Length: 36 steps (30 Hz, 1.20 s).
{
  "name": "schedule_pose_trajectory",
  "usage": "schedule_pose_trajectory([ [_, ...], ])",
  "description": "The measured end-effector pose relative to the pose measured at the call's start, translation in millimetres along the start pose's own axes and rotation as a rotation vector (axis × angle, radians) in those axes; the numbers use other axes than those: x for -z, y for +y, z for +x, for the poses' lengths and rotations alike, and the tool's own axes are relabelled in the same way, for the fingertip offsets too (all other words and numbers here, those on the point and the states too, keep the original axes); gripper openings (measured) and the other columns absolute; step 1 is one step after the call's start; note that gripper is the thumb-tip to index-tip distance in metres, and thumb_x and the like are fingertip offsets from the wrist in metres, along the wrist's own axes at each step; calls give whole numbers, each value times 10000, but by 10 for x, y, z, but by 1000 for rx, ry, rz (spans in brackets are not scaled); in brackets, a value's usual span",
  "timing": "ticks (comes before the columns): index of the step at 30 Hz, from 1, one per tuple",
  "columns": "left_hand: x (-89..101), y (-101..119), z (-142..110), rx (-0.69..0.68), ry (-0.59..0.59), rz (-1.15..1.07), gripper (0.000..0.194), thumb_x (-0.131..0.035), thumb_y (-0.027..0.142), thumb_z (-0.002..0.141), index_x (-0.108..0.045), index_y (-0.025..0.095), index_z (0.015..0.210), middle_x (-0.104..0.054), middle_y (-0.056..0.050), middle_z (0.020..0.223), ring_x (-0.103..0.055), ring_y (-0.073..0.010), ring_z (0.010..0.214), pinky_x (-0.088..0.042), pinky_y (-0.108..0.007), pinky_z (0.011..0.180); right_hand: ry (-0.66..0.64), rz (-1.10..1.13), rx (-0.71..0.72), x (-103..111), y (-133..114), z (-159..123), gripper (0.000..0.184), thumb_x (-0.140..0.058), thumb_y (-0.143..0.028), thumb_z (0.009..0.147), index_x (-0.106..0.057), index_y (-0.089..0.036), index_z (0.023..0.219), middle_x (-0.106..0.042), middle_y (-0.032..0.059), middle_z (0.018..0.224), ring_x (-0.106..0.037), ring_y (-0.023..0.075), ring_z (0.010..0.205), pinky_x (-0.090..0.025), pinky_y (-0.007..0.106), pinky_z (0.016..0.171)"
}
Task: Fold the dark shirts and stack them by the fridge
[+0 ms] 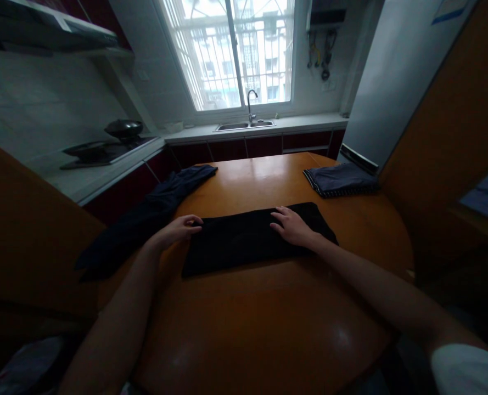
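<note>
A folded black garment (235, 241) lies flat as a long strip across the wooden table in front of me. At its far left corner my left hand (181, 227) has thumb and fingers closed on the edge. My right hand (291, 224) rests on top of the garment toward its right end, palm down with the fingers spread. Its exact kind cannot be made out, since the dark cloth shows little detail.
A dark blue garment (145, 214) drapes over the table's left edge. Folded grey-blue clothes (342, 178) lie at the back right of the round wooden table (252, 323). Beyond stand a counter with a sink (244, 126), a stove with a pan (124, 128), and a fridge (392, 71).
</note>
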<state>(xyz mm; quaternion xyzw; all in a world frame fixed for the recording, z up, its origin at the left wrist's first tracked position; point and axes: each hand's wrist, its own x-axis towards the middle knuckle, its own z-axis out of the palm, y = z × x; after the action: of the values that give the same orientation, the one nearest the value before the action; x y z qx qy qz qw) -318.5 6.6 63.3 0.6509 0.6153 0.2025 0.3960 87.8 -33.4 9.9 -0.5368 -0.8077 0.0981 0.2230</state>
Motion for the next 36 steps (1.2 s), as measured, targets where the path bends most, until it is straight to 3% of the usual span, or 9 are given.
schedule_pose_trajectory([
  [5, -115, -41, 147, -18, 136, 141, 457, -743, 574, 666, -693, 184, 899, -669, -56, 871, -645, -234, 817, -520, -306, 701, 1, 5, -66, 178, 277, 60, 406, -573, -375, 965, -669, -125, 1270, -579, 194, 1415, -514, 293, 1333, -366, 391, 1129],
  [8, -331, 94, 160, -129, 444, 355, 384, -704, 466, 747, -712, 165, 985, -650, -142, 1144, -587, -347, 1183, -474, -415, 1018, 74, -87, -309, 495, 646, 93, 312, -646, -349, 915, -714, -139, 1136, -694, 187, 1194, -636, 279, 1145, -463, 352, 996],
  [10, -557, 245, 100, -286, 507, 436, 398, -644, 419, 825, -696, 156, 1119, -583, -159, 1323, -499, -347, 1325, -376, -443, 1144, 2, -128, -513, 679, 881, 80, 265, -728, -373, 850, -736, -140, 977, -729, 178, 1001, -680, 292, 1025, -509, 336, 869],
  [14, -1142, 552, -179, -576, 229, 402, 454, -491, 449, 980, -632, 171, 1310, -508, -136, 1494, -478, -298, 1382, -329, -441, 1193, -166, 76, -709, 854, 1117, 1, 293, -830, -393, 753, -674, -147, 727, -666, 109, 684, -679, 249, 699, -514, 313, 625],
  [19, -1696, 715, -480, -801, -71, 499, 593, -462, 516, 1017, -374, 294, 1559, -345, -83, 1629, -253, -286, 1526, -177, -524, 1238, -216, 315, -735, 859, 1026, -36, 388, -861, -439, 715, -586, -172, 655, -518, -4, 510, -524, 134, 473, -435, 254, 455],
  [22, -1783, 723, -520, -875, -187, 577, 644, -492, 547, 1002, -306, 342, 1584, -297, -64, 1649, -194, -280, 1543, -103, -526, 1248, -232, 280, -726, 856, 991, -22, 420, -856, -466, 715, -557, -185, 630, -463, -25, 465, -458, 108, 438, -359, 235, 411],
  [27, -1757, 716, -491, -868, -206, 595, 618, -473, 545, 1012, -316, 357, 1579, -289, -45, 1652, -199, -269, 1543, -123, -496, 1250, -313, 380, -717, 858, 1031, -13, 413, -837, -521, 711, -628, -167, 743, -564, 8, 546, -474, 104, 466, -315, 219, 394],
  [32, -1755, 743, -487, -802, -212, 497, 530, -449, 495, 1033, -421, 323, 1534, -392, -58, 1607, -288, -263, 1515, -173, -499, 1243, -324, 693, -645, 953, 940, -40, 374, -843, -348, 706, -685, -170, 995, -733, 72, 876, -660, 153, 694, -460, 200, 501],
  [36, -1814, 820, -493, -737, -183, 154, 542, -471, 487, 1026, -438, 284, 1527, -481, -100, 1542, -425, -256, 1437, -301, -465, 1206, -284, 956, -530, 951, 655, -23, 397, -776, -231, 759, -659, -182, 1135, -747, 101, 1062, -716, 203, 886, -568, 243, 688],
])
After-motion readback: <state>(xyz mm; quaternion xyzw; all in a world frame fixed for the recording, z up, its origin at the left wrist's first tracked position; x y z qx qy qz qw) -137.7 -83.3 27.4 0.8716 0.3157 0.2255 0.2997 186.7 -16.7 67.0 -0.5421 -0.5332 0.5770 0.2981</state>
